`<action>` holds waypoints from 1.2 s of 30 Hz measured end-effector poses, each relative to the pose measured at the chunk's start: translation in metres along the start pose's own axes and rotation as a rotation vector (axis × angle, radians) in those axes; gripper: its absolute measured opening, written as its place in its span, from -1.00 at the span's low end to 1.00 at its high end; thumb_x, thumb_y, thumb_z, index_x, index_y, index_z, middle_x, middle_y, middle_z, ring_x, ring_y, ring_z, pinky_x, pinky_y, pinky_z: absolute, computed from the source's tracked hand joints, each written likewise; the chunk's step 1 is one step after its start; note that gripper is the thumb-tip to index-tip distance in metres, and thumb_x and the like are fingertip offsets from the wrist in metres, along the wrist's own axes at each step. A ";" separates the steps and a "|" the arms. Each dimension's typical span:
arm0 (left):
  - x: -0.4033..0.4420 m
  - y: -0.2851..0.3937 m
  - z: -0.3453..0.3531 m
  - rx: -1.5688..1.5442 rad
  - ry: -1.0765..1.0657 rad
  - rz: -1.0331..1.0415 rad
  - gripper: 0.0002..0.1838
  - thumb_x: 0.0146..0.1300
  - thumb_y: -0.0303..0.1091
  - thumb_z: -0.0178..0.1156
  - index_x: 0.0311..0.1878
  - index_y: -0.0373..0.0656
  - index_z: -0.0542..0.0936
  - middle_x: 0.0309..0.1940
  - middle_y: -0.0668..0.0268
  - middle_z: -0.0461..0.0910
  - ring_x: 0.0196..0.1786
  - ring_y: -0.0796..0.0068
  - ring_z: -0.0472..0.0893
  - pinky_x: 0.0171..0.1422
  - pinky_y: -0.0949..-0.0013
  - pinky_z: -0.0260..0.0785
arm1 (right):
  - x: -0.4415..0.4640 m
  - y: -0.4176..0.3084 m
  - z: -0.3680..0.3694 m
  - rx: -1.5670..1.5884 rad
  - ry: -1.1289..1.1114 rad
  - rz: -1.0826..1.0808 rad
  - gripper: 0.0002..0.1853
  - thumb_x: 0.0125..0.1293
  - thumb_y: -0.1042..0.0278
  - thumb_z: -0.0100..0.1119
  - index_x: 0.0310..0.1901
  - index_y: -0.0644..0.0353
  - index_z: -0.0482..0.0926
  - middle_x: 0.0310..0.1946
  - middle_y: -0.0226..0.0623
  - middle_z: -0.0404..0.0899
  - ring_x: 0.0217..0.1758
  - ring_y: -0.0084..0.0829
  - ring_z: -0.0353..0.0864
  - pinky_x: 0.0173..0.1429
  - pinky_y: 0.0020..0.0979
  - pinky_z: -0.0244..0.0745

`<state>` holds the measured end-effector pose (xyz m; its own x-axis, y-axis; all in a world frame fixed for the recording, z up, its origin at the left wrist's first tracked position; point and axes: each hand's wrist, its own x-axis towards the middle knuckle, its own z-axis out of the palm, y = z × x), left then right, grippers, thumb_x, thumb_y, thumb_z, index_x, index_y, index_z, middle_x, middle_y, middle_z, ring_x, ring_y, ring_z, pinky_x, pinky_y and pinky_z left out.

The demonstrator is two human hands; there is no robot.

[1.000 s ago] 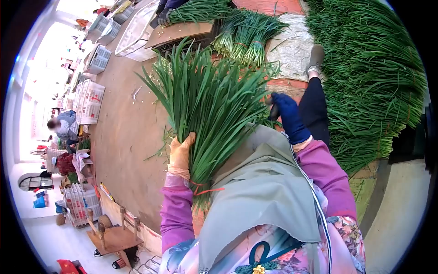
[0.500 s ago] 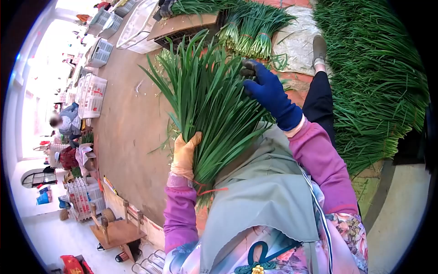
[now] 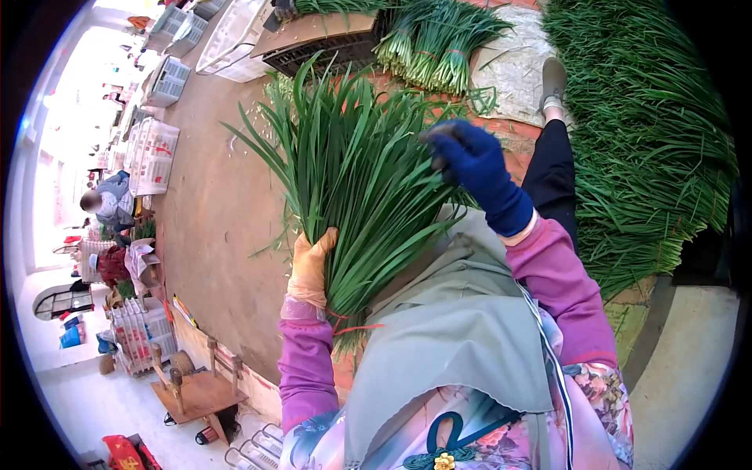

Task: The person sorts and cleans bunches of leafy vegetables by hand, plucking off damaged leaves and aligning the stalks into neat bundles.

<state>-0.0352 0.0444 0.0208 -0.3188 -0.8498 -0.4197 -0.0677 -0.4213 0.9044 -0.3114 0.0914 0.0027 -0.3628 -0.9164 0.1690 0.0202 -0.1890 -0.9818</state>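
Note:
A thick bunch of garlic chives [image 3: 356,184] fans out in front of me, its long flat leaves spreading away from my body. My left hand [image 3: 310,262], in a tan glove, is closed around the bunch low down, with the thumb across the leaves. Below that grip a red tie [image 3: 356,325] circles the stems, whose ends lie beside my apron. At the right side of the leaves is my right hand [image 3: 479,168], in a blue glove with dark fingertips. Motion smears its fingers, so whether they touch the leaves or hold any is unclear.
Tied bunches of chives [image 3: 439,51] lie at the far side near a board on a dark crate [image 3: 321,47]. A large heap of loose chives [image 3: 642,149] fills the right. White crates [image 3: 153,157], a wooden stool [image 3: 204,392] and people [image 3: 113,200] are at the left.
My right hand has moved slightly right and down, and its fingers have become blurred. The left hand keeps its grip on the bunch. The view has shifted a little.

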 end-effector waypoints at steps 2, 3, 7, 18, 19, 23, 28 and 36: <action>-0.003 0.005 0.003 -0.001 0.008 -0.012 -0.74 0.15 -0.45 0.17 -0.07 -0.27 0.52 -0.30 0.34 0.59 -0.35 0.54 0.56 -0.25 0.48 0.46 | 0.007 -0.014 -0.008 0.199 0.076 0.134 -0.85 0.27 0.32 0.07 -0.23 0.15 0.58 -0.59 -0.45 0.53 -0.56 -0.70 0.48 -0.49 -0.64 0.36; -0.005 0.007 0.005 -0.001 0.015 -0.024 -0.74 0.15 -0.45 0.17 -0.07 -0.27 0.52 -0.30 0.34 0.59 -0.35 0.53 0.57 -0.26 0.48 0.46 | 0.011 -0.014 -0.009 0.204 0.110 0.048 -0.86 0.28 0.34 0.06 -0.21 0.13 0.57 -0.61 -0.48 0.51 -0.56 -0.71 0.46 -0.50 -0.67 0.33; -0.004 0.007 0.006 -0.012 0.015 -0.023 -0.74 0.15 -0.46 0.16 -0.07 -0.28 0.52 -0.30 0.33 0.59 -0.36 0.53 0.57 -0.27 0.48 0.46 | 0.028 -0.015 -0.006 0.186 0.074 -0.138 -0.80 0.23 0.32 0.11 -0.13 0.12 0.54 -0.50 -0.36 0.55 -0.53 -0.61 0.50 -0.47 -0.59 0.38; -0.002 0.005 0.004 0.006 -0.020 -0.026 -0.77 0.12 -0.50 0.15 -0.11 -0.27 0.54 -0.32 0.35 0.59 -0.36 0.56 0.55 -0.26 0.50 0.44 | 0.023 0.012 0.003 -0.930 -0.092 -0.423 -0.79 0.10 0.24 0.14 -0.23 0.07 0.57 -0.57 -0.27 0.55 -0.49 -0.25 0.57 -0.40 -0.27 0.45; -0.002 0.005 0.004 0.006 -0.019 -0.025 -0.77 0.12 -0.50 0.15 -0.11 -0.27 0.54 -0.32 0.35 0.59 -0.36 0.56 0.55 -0.26 0.50 0.44 | 0.027 0.016 -0.001 -0.929 -0.092 -0.424 -0.79 0.10 0.24 0.14 -0.23 0.07 0.57 -0.57 -0.27 0.55 -0.49 -0.25 0.57 -0.40 -0.27 0.45; -0.003 0.003 0.004 0.002 -0.015 -0.010 -0.76 0.11 -0.50 0.14 -0.12 -0.27 0.54 -0.32 0.36 0.59 -0.36 0.57 0.55 -0.27 0.51 0.43 | 0.037 -0.004 -0.027 0.116 0.055 0.281 -0.88 0.18 0.36 0.06 -0.31 0.16 0.57 -0.67 -0.37 0.44 -0.65 -0.55 0.44 -0.48 -0.47 0.38; -0.001 0.006 0.007 0.044 -0.046 -0.027 -0.75 0.12 -0.51 0.14 -0.10 -0.27 0.53 -0.32 0.36 0.59 -0.36 0.58 0.55 -0.26 0.51 0.43 | 0.040 0.000 -0.009 -0.165 0.004 -0.281 -0.84 0.18 0.32 0.06 -0.29 0.18 0.57 -0.63 -0.29 0.52 -0.70 -0.47 0.46 -0.44 -0.43 0.41; -0.002 0.005 0.008 0.088 -0.036 0.000 -0.71 0.13 -0.38 0.15 -0.08 -0.28 0.51 -0.33 0.36 0.58 -0.39 0.58 0.54 -0.30 0.52 0.41 | 0.033 -0.017 0.012 -0.286 -0.276 0.318 -0.73 0.07 0.14 0.21 -0.39 0.21 0.58 -0.61 -0.16 0.54 -0.60 -0.27 0.56 -0.43 -0.30 0.41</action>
<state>-0.0425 0.0464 0.0271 -0.3524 -0.8373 -0.4179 -0.1496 -0.3904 0.9084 -0.3128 0.0608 0.0262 -0.1193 -0.9793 -0.1634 -0.1806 0.1833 -0.9663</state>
